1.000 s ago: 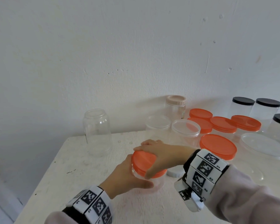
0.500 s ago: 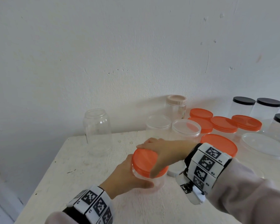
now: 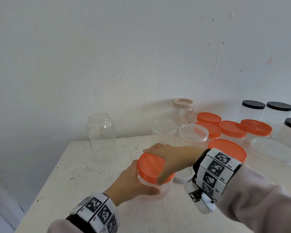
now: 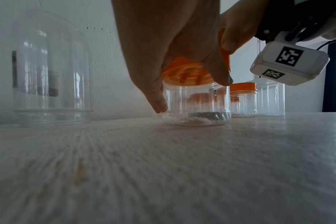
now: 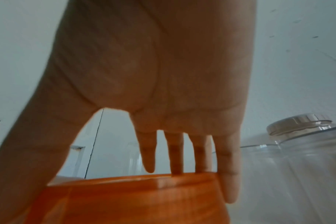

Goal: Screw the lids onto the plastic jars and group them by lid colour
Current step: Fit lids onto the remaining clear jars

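Left side: you find bare table before the tall open jar.
Right side: orange-lidded jars crowd close.
Just beside your wrist: a white lid lies flat.

Both hands bare, both arms in pale pinkish-grey sleeves. Lower left of the head view: the left sleeve ends at a wristband of white tiles printed with black square codes over a black strap. At right, the right sleeve meets a matching wristband, and a small white camera box, also code-marked, hangs beneath.
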Demonstrator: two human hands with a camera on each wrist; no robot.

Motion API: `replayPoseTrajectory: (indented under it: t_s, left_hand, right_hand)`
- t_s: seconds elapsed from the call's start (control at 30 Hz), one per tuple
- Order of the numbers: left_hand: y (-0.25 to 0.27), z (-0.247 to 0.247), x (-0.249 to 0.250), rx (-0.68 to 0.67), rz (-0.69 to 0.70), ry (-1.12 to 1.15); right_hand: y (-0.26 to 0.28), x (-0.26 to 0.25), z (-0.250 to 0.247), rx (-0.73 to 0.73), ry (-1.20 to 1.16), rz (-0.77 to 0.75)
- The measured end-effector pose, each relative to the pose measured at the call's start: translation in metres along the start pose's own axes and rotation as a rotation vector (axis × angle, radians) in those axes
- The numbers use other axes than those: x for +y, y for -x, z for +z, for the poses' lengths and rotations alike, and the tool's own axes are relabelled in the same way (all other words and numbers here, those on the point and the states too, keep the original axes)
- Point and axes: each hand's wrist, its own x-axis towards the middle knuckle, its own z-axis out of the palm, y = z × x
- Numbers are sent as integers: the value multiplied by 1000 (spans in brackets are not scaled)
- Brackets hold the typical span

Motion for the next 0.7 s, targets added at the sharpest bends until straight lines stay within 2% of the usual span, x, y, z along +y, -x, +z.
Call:
replayPoseTrajectory:
  t_s: [0.1, 0.3, 0.37, 0.5, 0.6, 0.7]
  left_hand:
    - [0, 0, 0, -6, 2, 6]
    - [-1, -1, -3, -11, 14, 42]
    - [-1, -1, -3, -13, 14, 42]
    - [0, -1, 0, -8, 7, 10]
    - [0, 0, 0, -12, 8, 22]
    - [0, 0, -2, -14, 5, 40]
  right_hand:
    - [-2, 1, 2, 49, -3, -4]
    - [-4, -4, 18, 181, 31, 87]
    - [-3, -4, 16, 144, 37, 87]
    - [1, -2, 3, 1, 8, -13]
    - [-1, -2, -1, 10, 27, -35]
    - [-4, -3, 4, 72, 47, 14]
